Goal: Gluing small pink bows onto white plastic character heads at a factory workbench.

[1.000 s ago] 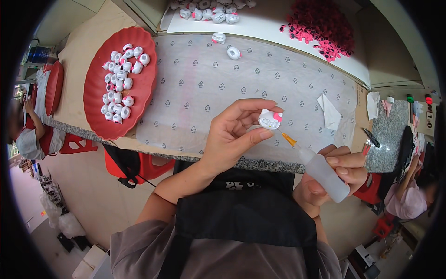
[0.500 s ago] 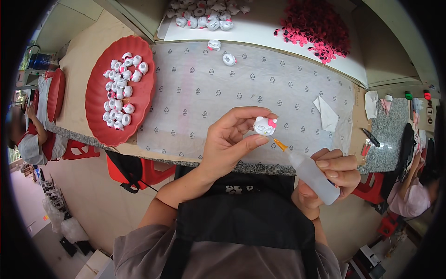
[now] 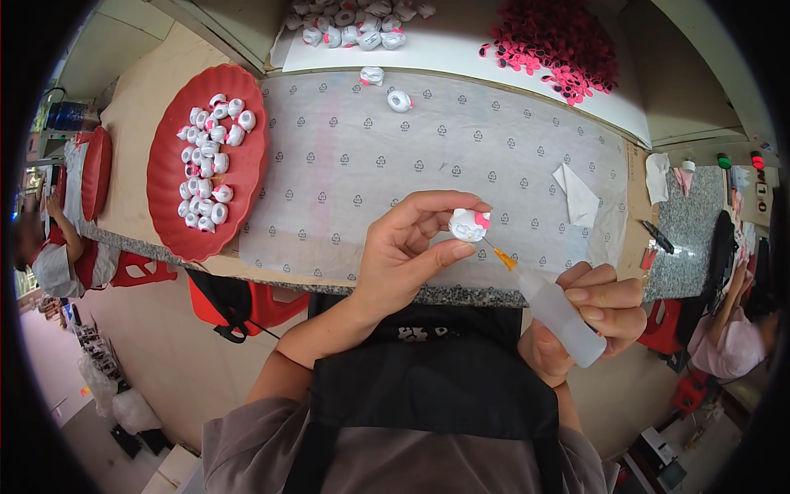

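Patterned plastic sheeting (image 3: pixel 370 165) covers our workbench, a red tray (image 3: pixel 247 107) of small white figures (image 3: pixel 206 165) at far left and a heap of pink bows (image 3: pixel 559 41) far right. Our left hand (image 3: pixel 403 255) pinches one white charm (image 3: pixel 467 224) between thumb and fingertips, turned toward the nozzle. Our right hand (image 3: pixel 597 317) wraps closed around a squeeze bottle (image 3: pixel 555 313), its orange needle tip (image 3: pixel 504 258) angled just beside the charm, seemingly for a precise drop.

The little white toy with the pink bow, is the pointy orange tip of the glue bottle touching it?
Cannot tell. In the head view the orange tip points at the white toy in the left hand, and a thin needle seems to reach its edge, but it is too fine to confirm contact.
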Available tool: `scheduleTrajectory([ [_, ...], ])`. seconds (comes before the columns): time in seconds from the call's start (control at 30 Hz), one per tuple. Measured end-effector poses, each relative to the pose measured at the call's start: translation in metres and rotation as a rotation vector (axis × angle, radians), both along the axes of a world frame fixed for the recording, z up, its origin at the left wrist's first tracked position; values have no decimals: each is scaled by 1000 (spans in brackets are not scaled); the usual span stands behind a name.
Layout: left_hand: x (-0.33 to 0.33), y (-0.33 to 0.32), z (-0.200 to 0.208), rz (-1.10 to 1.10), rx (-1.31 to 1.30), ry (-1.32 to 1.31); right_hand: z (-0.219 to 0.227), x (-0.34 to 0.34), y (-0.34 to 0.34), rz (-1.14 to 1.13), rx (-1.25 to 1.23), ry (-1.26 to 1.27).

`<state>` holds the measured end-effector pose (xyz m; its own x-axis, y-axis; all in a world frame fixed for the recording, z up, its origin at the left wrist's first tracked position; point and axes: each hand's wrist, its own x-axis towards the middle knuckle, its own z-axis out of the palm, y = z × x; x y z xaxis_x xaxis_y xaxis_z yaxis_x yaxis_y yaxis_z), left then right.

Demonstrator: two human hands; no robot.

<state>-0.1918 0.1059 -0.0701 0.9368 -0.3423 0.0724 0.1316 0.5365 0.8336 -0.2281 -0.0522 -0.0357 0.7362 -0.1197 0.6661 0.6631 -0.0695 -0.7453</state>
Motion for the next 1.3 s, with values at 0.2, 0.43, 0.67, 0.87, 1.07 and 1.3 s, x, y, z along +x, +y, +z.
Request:
scheduleTrajectory([
  [0.2, 0, -1, -2, -4, 1, -1, -1, 1, 7, 4, 32, -6],
  [0.43, 0, -2, -2, -3, 19, 21, -1, 2, 6, 3, -2, 0],
  [0.67, -1, -1, -3, -23, -35, 55, -2, 3, 4, -21, -49, -38],
  [0.87, -1, -2, -3, -26, -19, 79, -4, 0, 3, 16, -44, -20],
  [1.07, -2, -3, -4, -10, 2, 87, -5, 0, 3, 63, -54, -6],
  [1.3, -4, -3, -6, 15, 15, 38, -4, -1, 6, -12, -22, -2],
])
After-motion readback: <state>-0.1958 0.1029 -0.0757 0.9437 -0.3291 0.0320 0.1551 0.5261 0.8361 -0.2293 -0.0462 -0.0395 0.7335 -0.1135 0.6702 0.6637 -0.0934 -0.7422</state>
